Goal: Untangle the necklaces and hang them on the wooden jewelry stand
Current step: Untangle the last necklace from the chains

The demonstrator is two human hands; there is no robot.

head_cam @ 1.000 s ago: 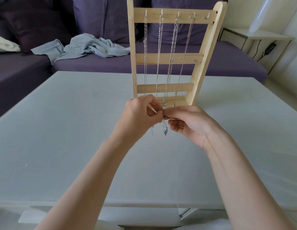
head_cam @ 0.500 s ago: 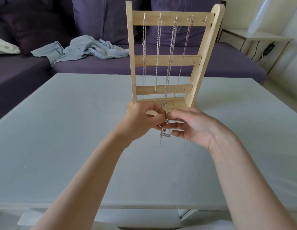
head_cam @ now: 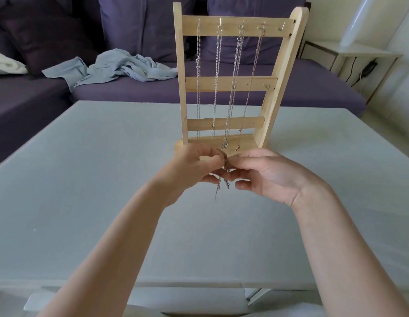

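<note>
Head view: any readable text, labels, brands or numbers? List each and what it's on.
None readable.
Stand: bare wood, no print or label.
Necklaces: pendants too small to tell if any carries letters.
Chain pinched between left hand and right hand: charms blurred, unreadable.

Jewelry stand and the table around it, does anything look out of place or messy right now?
Little on the table itself. The wooden jewelry stand is upright, four chains hanging straight. Both hands, left hand and right hand, pinch a bunched necklace. Behind, a crumpled blue cloth lies on the sofa.
</note>
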